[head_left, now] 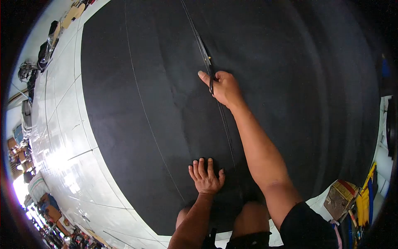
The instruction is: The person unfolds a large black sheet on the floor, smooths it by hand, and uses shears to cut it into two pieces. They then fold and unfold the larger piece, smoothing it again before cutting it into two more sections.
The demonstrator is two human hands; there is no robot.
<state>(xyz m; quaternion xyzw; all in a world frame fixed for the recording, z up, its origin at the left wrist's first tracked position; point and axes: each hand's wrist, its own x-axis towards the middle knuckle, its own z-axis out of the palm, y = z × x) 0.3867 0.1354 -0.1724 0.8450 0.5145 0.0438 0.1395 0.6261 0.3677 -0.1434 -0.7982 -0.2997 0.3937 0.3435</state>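
A large sheet of black material [124, 103] is spread over the white tiled floor, with thin pale lines running along it. My right hand [224, 88] grips a pair of scissors [206, 58] by its dark handles, the thumb through one loop. The blades point away from me along one of the pale lines; whether they are parted is hard to make out. Nearer to my knees, my left hand [205, 177] lies flat on the sheet, its fingers spread and nothing in it.
White floor tiles [70, 166] show along the left. Beyond them, many mixed items [54, 216] line the left edge. At the lower right stand a worn box [340, 199] and something yellow [365, 203]. My bare knees [251, 216] rest at the sheet's near edge.
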